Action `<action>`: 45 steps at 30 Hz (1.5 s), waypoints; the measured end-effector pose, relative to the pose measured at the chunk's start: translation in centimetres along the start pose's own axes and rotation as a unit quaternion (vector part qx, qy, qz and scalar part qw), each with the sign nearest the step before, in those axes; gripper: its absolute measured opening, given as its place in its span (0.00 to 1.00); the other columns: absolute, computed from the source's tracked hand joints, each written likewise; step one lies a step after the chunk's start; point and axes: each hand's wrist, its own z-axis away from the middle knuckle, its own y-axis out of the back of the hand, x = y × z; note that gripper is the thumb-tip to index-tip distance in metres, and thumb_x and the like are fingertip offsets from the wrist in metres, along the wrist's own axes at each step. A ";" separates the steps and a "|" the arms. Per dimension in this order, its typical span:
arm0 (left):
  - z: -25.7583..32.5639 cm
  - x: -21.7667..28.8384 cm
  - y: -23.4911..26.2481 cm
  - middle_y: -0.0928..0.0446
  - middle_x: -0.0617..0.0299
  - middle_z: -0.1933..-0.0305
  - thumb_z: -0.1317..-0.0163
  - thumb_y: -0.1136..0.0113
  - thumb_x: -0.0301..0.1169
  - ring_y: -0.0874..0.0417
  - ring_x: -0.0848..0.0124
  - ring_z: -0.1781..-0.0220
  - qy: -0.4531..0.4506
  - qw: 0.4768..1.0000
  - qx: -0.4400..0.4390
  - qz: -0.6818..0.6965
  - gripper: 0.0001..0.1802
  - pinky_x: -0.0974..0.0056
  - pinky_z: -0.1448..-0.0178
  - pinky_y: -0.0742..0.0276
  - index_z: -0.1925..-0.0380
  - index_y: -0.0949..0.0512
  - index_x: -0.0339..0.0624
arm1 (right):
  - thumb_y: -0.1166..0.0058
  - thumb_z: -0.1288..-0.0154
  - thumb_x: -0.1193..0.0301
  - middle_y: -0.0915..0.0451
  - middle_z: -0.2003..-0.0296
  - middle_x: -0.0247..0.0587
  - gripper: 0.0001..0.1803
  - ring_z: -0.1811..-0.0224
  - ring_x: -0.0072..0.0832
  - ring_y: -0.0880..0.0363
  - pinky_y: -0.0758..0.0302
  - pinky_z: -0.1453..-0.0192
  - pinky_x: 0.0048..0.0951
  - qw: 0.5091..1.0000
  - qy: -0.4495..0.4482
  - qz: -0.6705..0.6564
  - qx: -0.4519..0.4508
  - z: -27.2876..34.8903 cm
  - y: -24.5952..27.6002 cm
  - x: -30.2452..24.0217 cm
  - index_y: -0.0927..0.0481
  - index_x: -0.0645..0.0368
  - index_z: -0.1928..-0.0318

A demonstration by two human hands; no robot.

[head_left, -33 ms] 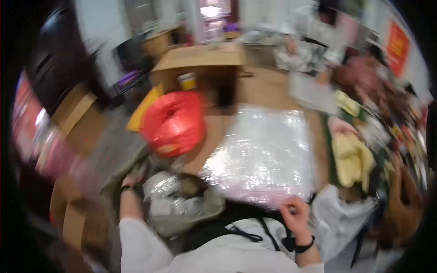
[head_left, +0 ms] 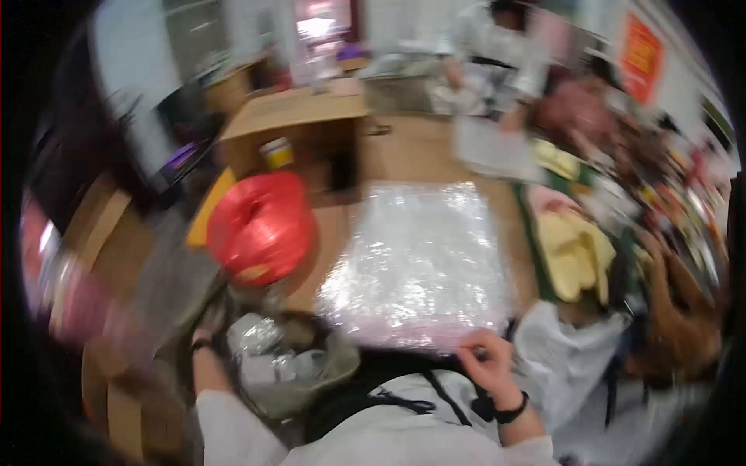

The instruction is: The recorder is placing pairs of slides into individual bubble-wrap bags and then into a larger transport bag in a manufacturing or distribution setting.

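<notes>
A stack of shiny clear plastic bags [head_left: 420, 264] with a pinkish near edge lies flat on the table in front of me. My right hand [head_left: 491, 365] is at the near right corner of that stack, its thumb and forefinger pinched at the edge of a plastic bag. To the left stands an open greenish sack [head_left: 342, 361] holding clear plastic-wrapped packets [head_left: 264, 353]. My left hand [head_left: 208, 325] is at the left side of the sack's mouth; its fingers are smeared by motion and partly hidden.
A big red plastic roll [head_left: 264, 229] sits left of the bags, before an open cardboard box [head_left: 303, 113]. Yellow garments [head_left: 571, 248] and a white cloth [head_left: 559, 349] lie to the right. Two people [head_left: 497, 46] are at the far right. More cartons [head_left: 116, 241] stand at left.
The whole view has swung, so the table and its things sit further left in the picture. My right hand stays at the bags' near corner, my left by the sack.
</notes>
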 end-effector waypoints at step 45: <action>12.6 35.2 -12.7 0.43 0.57 0.23 0.31 0.54 0.57 0.49 0.49 0.21 -0.489 0.861 -0.059 -0.126 0.32 0.35 0.22 0.60 0.29 0.36 0.63 | 0.41 0.38 0.65 0.19 0.67 0.56 0.16 0.65 0.50 0.19 0.25 0.59 0.39 0.940 0.002 0.272 0.203 -14.6 15.2 -7.9 0.22 0.64 0.55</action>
